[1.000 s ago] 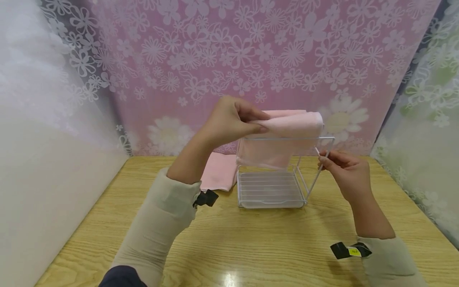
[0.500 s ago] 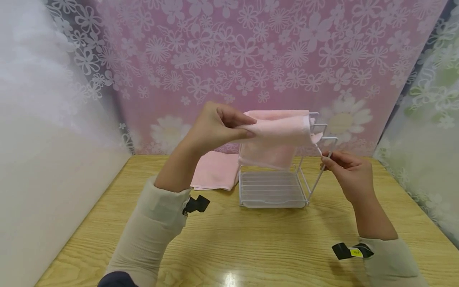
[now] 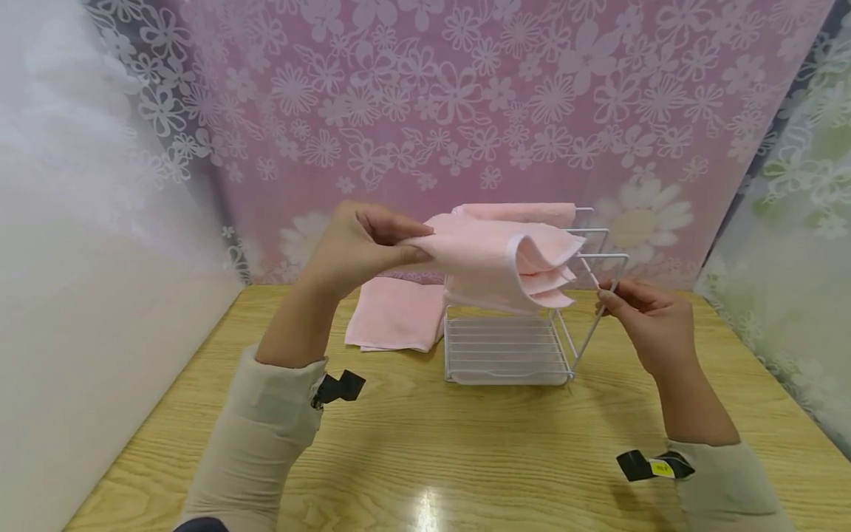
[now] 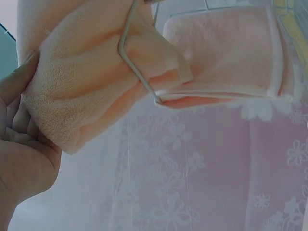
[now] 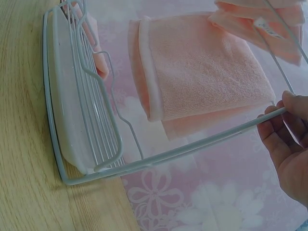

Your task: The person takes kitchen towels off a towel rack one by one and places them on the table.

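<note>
My left hand (image 3: 352, 255) pinches the left end of a folded pink towel (image 3: 475, 258), thumb on the near side. The towel lies level above a white wire rack (image 5: 192, 145), its layers fanning apart at the right end. In the left wrist view a bent wire crosses this towel; which bar it is, I cannot tell. My right hand (image 3: 654, 325) grips the rack's right side wire between thumb and fingers. Behind, a second pink towel (image 5: 207, 72) hangs folded over the back bar. A third folded pink towel (image 3: 399, 314) lies on the table left of the rack.
The rack stands on a wood-grain table (image 3: 425, 436), with a white drip tray (image 5: 65, 91) under its bottom wires. Flowered pink sheeting (image 3: 399, 111) rises close behind, and pale panels flank both sides.
My left hand has drawn the towel leftward and slightly down, baring the right ends of the rack's upper bars. The towel's right end has spread open. My right hand keeps its grip.
</note>
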{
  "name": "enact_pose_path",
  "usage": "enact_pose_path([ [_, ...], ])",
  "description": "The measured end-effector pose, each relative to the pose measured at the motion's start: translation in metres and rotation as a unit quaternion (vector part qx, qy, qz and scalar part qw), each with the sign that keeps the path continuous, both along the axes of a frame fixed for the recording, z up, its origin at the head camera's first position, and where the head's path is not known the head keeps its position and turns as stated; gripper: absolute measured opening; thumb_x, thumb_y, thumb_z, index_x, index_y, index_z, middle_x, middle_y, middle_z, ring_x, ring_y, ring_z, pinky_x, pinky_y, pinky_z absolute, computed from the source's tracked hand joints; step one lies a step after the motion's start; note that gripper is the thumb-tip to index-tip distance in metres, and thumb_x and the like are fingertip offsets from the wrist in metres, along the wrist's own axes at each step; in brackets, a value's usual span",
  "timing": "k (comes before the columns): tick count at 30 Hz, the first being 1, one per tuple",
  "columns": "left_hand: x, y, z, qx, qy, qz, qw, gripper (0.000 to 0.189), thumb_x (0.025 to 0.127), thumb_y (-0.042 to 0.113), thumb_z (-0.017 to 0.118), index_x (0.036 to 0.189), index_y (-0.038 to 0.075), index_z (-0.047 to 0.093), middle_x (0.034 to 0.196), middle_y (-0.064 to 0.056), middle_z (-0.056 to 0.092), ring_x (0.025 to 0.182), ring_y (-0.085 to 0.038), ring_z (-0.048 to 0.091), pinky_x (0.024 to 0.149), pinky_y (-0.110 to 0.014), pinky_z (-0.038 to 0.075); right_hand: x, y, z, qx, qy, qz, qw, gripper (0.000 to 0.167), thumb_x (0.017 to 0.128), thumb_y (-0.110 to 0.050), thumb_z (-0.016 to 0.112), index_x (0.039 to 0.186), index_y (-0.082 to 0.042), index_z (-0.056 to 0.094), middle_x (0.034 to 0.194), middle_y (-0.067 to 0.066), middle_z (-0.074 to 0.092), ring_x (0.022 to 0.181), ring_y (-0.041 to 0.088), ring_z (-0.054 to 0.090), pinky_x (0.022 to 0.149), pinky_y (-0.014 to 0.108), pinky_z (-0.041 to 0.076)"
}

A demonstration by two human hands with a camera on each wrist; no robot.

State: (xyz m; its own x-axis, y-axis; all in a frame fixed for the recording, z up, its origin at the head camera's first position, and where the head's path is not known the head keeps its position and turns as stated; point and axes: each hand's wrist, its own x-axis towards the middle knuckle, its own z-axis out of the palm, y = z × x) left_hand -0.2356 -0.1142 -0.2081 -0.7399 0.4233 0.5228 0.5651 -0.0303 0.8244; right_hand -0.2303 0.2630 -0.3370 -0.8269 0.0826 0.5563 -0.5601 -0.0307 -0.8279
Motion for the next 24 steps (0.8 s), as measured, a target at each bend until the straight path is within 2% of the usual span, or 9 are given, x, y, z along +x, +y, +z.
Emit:
enact_pose_path([
  [3,0.001,-0.008,-0.003,0.000,0.004,0.010,0.9999,0.021,0.078,-0.010,0.076,0.098,-0.013,0.072,0.089,-0.016,0.073,0.082,-0.023,0.072,0.073,-0.037,0.059,0.000,0.000,0.000,0.000,0.005,0.002,1.0000,0.022,0.088,0.009,0.066,0.107,0.021,0.064,0.093,0.003,0.073,0.074,0.013,0.069,0.069,0.021,0.056],
  [10,0.001,-0.029,-0.011,0.002,-0.013,0.033,0.9994,0.021,0.077,-0.010,0.077,0.098,-0.008,0.074,0.088,-0.012,0.074,0.080,-0.022,0.073,0.072,-0.036,0.059,-0.001,-0.001,-0.001,0.009,0.007,-0.006,0.9999,0.020,0.088,0.009,0.065,0.105,0.020,0.066,0.092,0.003,0.072,0.074,0.013,0.068,0.069,0.021,0.056],
  [16,0.004,-0.050,-0.010,0.028,0.013,0.052,0.9982,0.019,0.075,-0.009,0.079,0.093,-0.002,0.077,0.085,-0.011,0.074,0.074,-0.020,0.073,0.067,-0.032,0.059,0.000,-0.002,0.000,0.006,0.007,-0.003,1.0000,0.022,0.088,0.009,0.065,0.107,0.021,0.064,0.092,0.003,0.072,0.074,0.013,0.068,0.069,0.020,0.056],
  [19,0.005,-0.060,-0.008,0.038,0.014,0.071,0.9967,0.019,0.075,-0.008,0.080,0.091,-0.001,0.078,0.085,-0.011,0.074,0.075,-0.019,0.073,0.067,-0.030,0.058,0.000,-0.001,0.000,0.001,0.015,0.003,0.9999,0.023,0.088,0.010,0.064,0.106,0.024,0.062,0.092,0.004,0.072,0.075,0.013,0.068,0.069,0.020,0.056],
  [24,0.005,-0.076,-0.010,0.031,-0.012,0.107,0.9938,0.017,0.074,-0.004,0.082,0.089,0.004,0.079,0.083,-0.008,0.074,0.070,-0.015,0.071,0.062,-0.026,0.057,0.000,0.000,0.001,0.000,0.021,0.009,0.9997,0.022,0.089,0.011,0.063,0.106,0.025,0.061,0.092,0.004,0.072,0.075,0.013,0.069,0.069,0.020,0.056],
])
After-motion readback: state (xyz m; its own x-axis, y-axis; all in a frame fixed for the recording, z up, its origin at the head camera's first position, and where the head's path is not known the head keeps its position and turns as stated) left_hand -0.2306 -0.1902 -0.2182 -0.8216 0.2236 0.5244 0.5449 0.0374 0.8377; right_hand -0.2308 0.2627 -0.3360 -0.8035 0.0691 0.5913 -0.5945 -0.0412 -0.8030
